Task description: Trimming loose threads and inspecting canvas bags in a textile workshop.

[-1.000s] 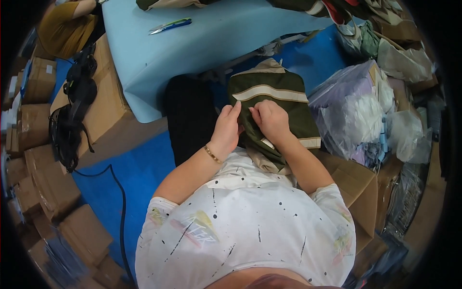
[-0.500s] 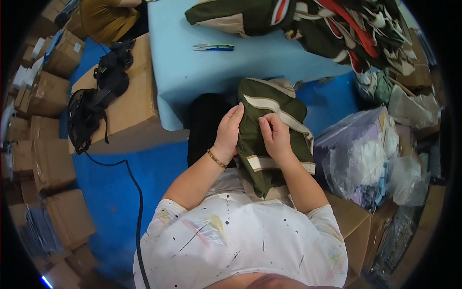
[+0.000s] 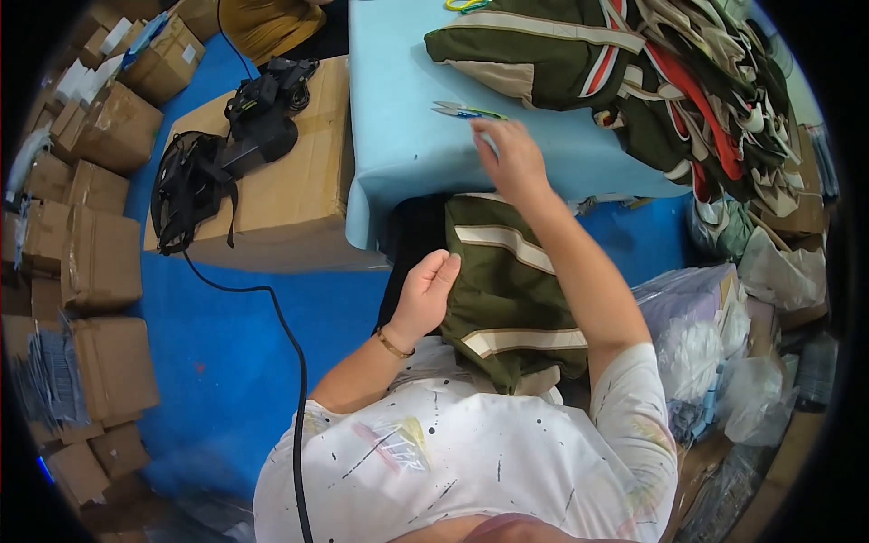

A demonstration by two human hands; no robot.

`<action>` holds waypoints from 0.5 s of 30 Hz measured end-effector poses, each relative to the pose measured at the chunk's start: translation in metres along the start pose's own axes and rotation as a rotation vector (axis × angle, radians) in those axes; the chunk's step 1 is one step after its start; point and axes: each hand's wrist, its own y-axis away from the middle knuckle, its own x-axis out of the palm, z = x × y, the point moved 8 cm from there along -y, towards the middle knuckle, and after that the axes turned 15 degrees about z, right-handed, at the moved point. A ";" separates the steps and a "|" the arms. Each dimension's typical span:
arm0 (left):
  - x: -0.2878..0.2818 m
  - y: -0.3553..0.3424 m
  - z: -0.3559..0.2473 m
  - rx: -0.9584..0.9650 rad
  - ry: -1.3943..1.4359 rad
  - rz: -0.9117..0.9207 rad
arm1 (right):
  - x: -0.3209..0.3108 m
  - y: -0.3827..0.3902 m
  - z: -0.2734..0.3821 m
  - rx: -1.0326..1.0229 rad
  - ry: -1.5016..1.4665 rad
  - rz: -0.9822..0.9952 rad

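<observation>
**Part-way through, by the look of it**

Head view: the dark-green fabric piece with cream stripes [image 3: 511,303] lies between the white spattered shirt [image 3: 489,434] and the pale-blue covered table [image 3: 389,154], its left edge pinched in the left hand [image 3: 425,294]. The right hand [image 3: 514,163], half curled, is at the blue-and-green metal snips [image 3: 468,113]; whether it grips them, I cannot tell. This piece seems unfinished; the green-and-red fabric heap's [image 3: 647,90] status is unclear.
</observation>
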 end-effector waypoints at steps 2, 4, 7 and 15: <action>-0.004 0.000 -0.004 -0.021 0.251 -0.047 | 0.014 -0.029 -0.023 -0.073 0.168 0.003; -0.006 0.000 -0.018 -0.037 0.443 -0.055 | 0.027 -0.044 -0.044 -0.074 0.253 0.051; -0.022 0.004 -0.015 -0.013 0.523 -0.060 | 0.036 -0.048 -0.053 -0.009 0.268 0.146; -0.031 0.006 -0.005 -0.002 0.611 -0.178 | 0.037 0.054 0.011 0.490 -1.302 0.226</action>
